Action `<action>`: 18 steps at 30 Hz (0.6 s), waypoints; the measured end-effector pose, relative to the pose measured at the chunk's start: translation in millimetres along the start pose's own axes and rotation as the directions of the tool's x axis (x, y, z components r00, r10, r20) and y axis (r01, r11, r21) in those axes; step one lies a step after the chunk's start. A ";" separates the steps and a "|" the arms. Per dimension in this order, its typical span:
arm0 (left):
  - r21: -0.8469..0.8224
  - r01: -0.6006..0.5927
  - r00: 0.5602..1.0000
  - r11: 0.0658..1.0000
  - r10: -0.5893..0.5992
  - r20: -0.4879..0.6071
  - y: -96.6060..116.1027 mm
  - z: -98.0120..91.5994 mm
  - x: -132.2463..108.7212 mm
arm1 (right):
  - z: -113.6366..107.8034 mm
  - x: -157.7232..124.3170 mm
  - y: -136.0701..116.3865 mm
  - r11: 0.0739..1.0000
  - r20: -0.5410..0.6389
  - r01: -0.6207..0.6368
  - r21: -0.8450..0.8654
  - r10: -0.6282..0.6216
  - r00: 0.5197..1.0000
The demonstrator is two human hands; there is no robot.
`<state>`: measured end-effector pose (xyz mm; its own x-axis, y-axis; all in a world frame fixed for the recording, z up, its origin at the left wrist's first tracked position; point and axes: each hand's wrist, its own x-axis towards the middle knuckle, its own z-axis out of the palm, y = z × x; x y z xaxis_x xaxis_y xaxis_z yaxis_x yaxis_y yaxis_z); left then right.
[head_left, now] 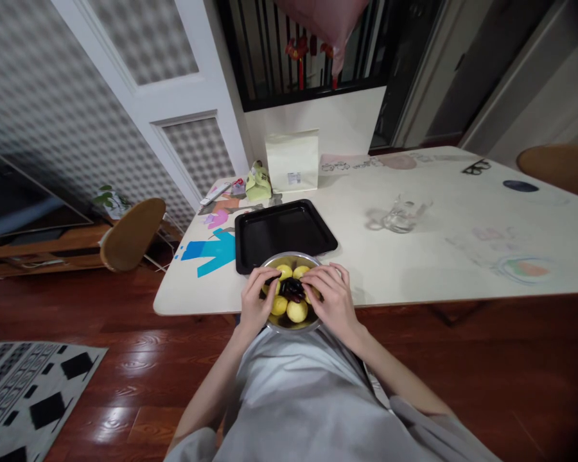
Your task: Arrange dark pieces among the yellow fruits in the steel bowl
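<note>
A metal bowl [289, 259] stands at the near edge of the white table [414, 269], holding several yellow round fruits [297, 311] and a cluster of dark pieces [291, 289] in the middle. My left hand [256, 298] rests on the bowl's left side, fingers curled onto the dark pieces. My right hand [330, 296] comes in from the right, its fingertips pinched on the same dark cluster. A black baking tray [284, 232] lies just behind the bowl, with nothing on it.
A glass pitcher [399, 217] stands mid-table. A cream paper bag [292, 160] and a green pouch [259, 183] sit at the far edge, with colourful stickers [210, 251] on the left. Wooden chairs [131, 234] flank the table. A patterned rug [24, 398] lies lower left.
</note>
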<state>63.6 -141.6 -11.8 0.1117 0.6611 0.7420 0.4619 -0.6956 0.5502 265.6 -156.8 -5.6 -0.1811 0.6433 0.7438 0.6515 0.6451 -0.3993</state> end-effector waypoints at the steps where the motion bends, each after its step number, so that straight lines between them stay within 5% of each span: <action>1: -0.010 -0.003 1.000 1.000 0.003 0.003 0.2 0.0 -0.5 | 1.2 0.9 -0.9 1.000 -0.001 0.004 0.009 -0.004 1.000; 10: -0.085 -0.096 0.992 0.992 0.102 0.068 2.4 0.4 -2.6 | 19.2 9.6 -5.4 0.992 0.015 0.003 0.126 -0.004 1.000; 18: -0.095 -0.053 0.997 0.994 0.059 0.058 3.3 0.8 -2.7 | 21.2 15.5 -2.3 0.989 0.044 0.024 0.145 -0.030 0.999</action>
<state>65.5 -145.5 -12.3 0.1898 0.6343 0.7494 0.3698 -0.7532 0.5439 245.7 -139.5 -4.4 -0.2331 0.6409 0.7313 0.5330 0.7132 -0.4552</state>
